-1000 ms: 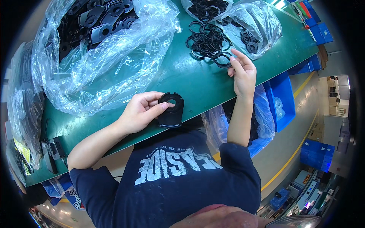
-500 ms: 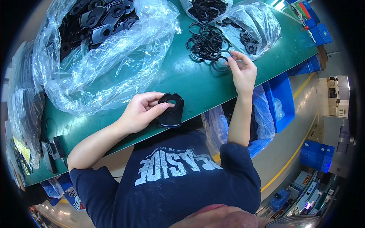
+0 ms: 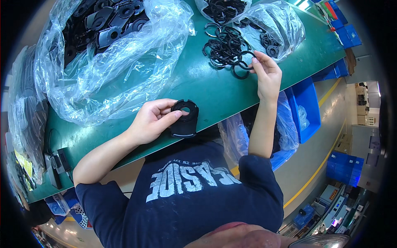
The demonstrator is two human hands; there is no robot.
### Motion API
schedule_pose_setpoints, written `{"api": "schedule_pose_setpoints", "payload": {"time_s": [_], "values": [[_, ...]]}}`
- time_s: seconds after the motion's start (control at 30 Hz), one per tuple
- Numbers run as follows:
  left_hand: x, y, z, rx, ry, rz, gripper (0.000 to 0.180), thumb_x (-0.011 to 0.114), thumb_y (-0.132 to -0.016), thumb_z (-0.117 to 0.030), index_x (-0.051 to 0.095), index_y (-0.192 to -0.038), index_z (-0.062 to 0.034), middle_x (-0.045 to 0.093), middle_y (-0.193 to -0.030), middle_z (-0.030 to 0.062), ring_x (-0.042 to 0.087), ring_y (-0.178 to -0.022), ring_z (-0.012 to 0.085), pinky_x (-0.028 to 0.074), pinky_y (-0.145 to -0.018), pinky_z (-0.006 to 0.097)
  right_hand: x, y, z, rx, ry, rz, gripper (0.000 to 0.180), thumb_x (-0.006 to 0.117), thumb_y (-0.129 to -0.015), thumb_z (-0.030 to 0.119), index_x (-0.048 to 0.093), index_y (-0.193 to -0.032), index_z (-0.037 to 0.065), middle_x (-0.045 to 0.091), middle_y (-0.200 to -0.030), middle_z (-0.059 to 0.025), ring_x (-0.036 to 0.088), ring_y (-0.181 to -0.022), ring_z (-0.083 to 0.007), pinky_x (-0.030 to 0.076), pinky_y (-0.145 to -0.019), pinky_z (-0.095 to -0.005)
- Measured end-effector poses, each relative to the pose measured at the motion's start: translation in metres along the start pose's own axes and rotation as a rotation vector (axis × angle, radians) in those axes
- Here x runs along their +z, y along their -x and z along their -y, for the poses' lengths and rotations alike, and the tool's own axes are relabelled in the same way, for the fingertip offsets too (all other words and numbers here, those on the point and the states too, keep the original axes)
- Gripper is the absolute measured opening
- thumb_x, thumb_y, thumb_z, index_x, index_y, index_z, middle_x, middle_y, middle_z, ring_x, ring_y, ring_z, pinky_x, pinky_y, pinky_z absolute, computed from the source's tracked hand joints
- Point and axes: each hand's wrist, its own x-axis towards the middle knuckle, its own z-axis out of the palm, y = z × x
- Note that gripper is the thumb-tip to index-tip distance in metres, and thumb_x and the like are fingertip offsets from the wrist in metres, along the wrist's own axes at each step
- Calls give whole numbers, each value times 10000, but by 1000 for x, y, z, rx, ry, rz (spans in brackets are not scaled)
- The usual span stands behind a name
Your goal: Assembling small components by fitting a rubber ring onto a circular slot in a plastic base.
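My left hand [image 3: 154,120] pinches a flat black plastic part [image 3: 185,127] at the table's front edge, thumb at the round hole in its wide ring-shaped end. Farther right, my right hand [image 3: 268,74] is closed on a thin black ring [image 3: 247,53], gripping its right side between thumb and fingers. The ring is raised at the near edge of a loose pile of black rings [image 3: 226,45]. Another black ring [image 3: 240,75] hangs or lies just below it; whether the two are linked I cannot tell.
A large clear plastic bag [image 3: 124,99] of similar black parts fills the table's left. Bags of black rings [image 3: 225,10] and small round black parts [image 3: 271,43] stand behind the pile. A blue bin [image 3: 306,111] sits beyond the green table's [image 3: 215,95] front edge.
My right hand has drawn back slightly rightward, lifting the held ring higher off the pile. My left hand and the flat part have hardly moved.
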Motion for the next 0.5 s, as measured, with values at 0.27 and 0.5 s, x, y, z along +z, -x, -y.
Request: {"api": "schedule_pose_setpoints", "payload": {"time_s": [0.27,0.5], "values": [[0,1,-1,-10,-10,10,265,529,-909,-77,543,-1133,64,645,-1007,95,589,-897,86,472,-799,225,0,24,14,259,-373,142,217,579,-845,10,590,-1055,-41,613,-817,-70,620,-684,-142,521,-561,-226],[3,1,1,-25,142,-160,264,533,-919,-139,555,-1125,24,654,-983,62,604,-828,69,489,-694,201,53,76,23,40,239,105,136,627,-816,34,612,-929,-42,640,-614,-76,602,-543,-87,448,-494,-200]]}}
